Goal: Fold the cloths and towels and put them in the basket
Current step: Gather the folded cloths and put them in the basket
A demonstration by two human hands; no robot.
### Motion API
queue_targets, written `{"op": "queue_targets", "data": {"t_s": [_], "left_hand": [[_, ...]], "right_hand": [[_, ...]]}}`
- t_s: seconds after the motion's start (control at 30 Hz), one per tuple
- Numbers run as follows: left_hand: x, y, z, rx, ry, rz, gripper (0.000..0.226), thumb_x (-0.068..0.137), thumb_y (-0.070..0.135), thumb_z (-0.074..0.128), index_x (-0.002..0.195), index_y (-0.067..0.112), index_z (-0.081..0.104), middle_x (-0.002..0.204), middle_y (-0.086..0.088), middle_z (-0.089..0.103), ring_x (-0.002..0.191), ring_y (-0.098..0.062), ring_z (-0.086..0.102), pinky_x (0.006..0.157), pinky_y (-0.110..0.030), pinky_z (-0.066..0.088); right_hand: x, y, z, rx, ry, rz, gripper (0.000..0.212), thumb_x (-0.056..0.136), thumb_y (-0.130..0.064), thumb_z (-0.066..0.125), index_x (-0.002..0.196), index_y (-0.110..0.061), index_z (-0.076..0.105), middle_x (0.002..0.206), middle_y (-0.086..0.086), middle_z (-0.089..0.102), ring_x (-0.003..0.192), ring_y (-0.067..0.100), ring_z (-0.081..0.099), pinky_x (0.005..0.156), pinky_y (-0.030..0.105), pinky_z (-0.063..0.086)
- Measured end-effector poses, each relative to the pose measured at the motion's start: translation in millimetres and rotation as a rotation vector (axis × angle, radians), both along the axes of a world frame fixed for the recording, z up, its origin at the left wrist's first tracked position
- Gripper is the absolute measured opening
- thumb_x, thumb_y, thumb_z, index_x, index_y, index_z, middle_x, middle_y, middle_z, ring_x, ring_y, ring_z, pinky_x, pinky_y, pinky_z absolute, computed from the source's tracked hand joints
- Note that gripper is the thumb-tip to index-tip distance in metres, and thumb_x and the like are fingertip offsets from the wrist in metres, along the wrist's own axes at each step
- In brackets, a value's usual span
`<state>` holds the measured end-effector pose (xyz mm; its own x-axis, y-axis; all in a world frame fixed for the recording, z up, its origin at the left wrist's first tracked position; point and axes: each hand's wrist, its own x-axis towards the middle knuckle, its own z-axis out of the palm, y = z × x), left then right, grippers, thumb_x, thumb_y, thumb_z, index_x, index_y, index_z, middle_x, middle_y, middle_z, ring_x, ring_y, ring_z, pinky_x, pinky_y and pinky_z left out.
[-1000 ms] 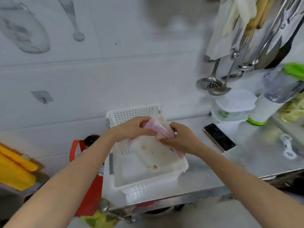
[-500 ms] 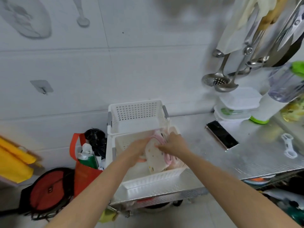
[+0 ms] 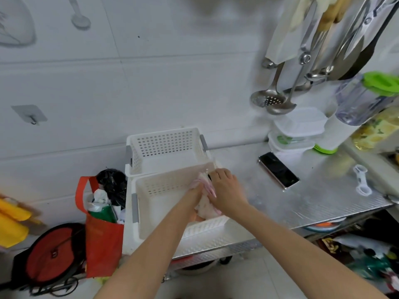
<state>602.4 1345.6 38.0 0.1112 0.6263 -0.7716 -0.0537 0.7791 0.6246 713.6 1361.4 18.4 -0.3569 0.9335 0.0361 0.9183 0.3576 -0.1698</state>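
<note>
A folded white cloth with pink edges [image 3: 206, 207] stands on edge inside the near white basket [image 3: 151, 212], against its right wall. My left hand [image 3: 193, 196] presses on the cloth's left side, fingers down in the basket. On the right side, my right hand [image 3: 226, 190] grips the cloth's top. A second white perforated basket [image 3: 164, 147] stands just behind, against the wall, with nothing showing in it.
A black phone [image 3: 278, 169] lies on the steel counter [image 3: 323, 190] right of the baskets, with a white clip [image 3: 362, 182], lidded tubs [image 3: 298, 130] and a blender [image 3: 356, 108] beyond. Ladles [image 3: 272, 100] hang above. A red bag [image 3: 101, 234] stands on the floor at left.
Both hands have brought the folded cloth down from above the basket into its right side. The view has tipped downward, showing more floor.
</note>
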Motion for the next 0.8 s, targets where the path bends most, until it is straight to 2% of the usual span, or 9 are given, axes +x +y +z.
{"op": "queue_targets", "data": {"t_s": [0.1,0.13,0.2,0.27,0.33,0.4,0.47,0.67,0.8], "left_hand": [[5,0,-11,0.000,-0.080,0.084,0.031,0.098,0.049,0.040,0.087,0.023,0.052,0.091,-0.001,0.057,0.075,-0.018,0.058,0.059,-0.026,0.049],[6,2,-15,-0.012,-0.080,0.104,0.032,0.099,0.049,0.038,0.092,0.022,0.054,0.090,-0.002,0.058,0.076,-0.019,0.059,0.059,-0.025,0.048],[8,5,-20,-0.029,-0.056,0.097,0.042,0.096,0.054,0.041,0.104,0.017,0.060,0.096,-0.006,0.063,0.093,-0.025,0.063,0.072,-0.031,0.049],[4,7,-20,-0.028,0.026,0.089,0.039,0.093,0.053,0.047,0.100,0.017,0.062,0.097,-0.008,0.063,0.100,-0.028,0.060,0.083,-0.041,0.047],[-3,10,-20,0.089,0.175,0.148,0.023,0.093,0.038,0.051,0.089,0.018,0.060,0.094,-0.008,0.061,0.087,-0.025,0.056,0.079,-0.036,0.047],[-12,19,-10,0.349,0.410,0.119,0.018,0.094,0.027,0.048,0.089,0.013,0.060,0.088,-0.006,0.062,0.078,-0.020,0.055,0.067,-0.028,0.044],[-14,30,13,0.584,0.533,0.004,0.019,0.094,0.024,0.047,0.094,0.012,0.062,0.085,-0.001,0.063,0.079,-0.019,0.057,0.066,-0.028,0.043],[48,49,65,0.864,0.620,-0.423,0.020,0.095,0.027,0.048,0.100,0.015,0.063,0.094,0.003,0.065,0.082,-0.014,0.060,0.076,-0.029,0.048],[144,35,58,0.925,0.678,-0.702,0.019,0.092,0.026,0.051,0.093,0.012,0.064,0.092,-0.003,0.067,0.080,-0.023,0.061,0.074,-0.036,0.052]], "right_hand": [[9,-2,-6,-0.038,0.020,0.003,0.044,0.096,-0.038,0.044,0.131,-0.010,0.045,0.137,0.005,0.044,0.134,0.020,0.031,0.104,0.032,0.034],[11,-2,-9,-0.038,0.014,0.012,0.045,0.097,-0.038,0.042,0.131,-0.010,0.045,0.139,0.004,0.043,0.136,0.019,0.028,0.105,0.032,0.035],[14,-4,-12,-0.034,0.022,0.027,0.046,0.097,-0.039,0.041,0.132,-0.009,0.045,0.140,0.003,0.043,0.139,0.018,0.025,0.106,0.033,0.036],[16,-5,-12,-0.043,0.056,0.034,0.046,0.098,-0.039,0.041,0.132,-0.008,0.047,0.139,0.004,0.044,0.138,0.020,0.026,0.106,0.035,0.036],[20,-6,-7,-0.086,0.148,0.028,0.043,0.099,-0.035,0.043,0.132,-0.008,0.047,0.139,0.006,0.044,0.138,0.022,0.028,0.108,0.034,0.033],[32,-6,3,-0.106,0.307,-0.030,0.036,0.098,-0.026,0.046,0.130,-0.009,0.049,0.134,0.008,0.048,0.131,0.024,0.038,0.103,0.032,0.033],[54,-7,13,-0.093,0.432,-0.176,0.034,0.097,-0.022,0.049,0.129,-0.010,0.051,0.132,0.006,0.052,0.125,0.023,0.045,0.101,0.029,0.033],[164,-27,31,-0.150,0.627,-0.605,0.023,0.094,-0.014,0.054,0.114,-0.006,0.060,0.103,0.007,0.064,0.095,0.023,0.059,0.071,0.018,0.034],[256,-73,28,-0.142,0.601,-0.740,0.017,0.092,-0.014,0.056,0.104,-0.006,0.065,0.098,0.007,0.067,0.089,0.024,0.060,0.075,0.028,0.042]]}}
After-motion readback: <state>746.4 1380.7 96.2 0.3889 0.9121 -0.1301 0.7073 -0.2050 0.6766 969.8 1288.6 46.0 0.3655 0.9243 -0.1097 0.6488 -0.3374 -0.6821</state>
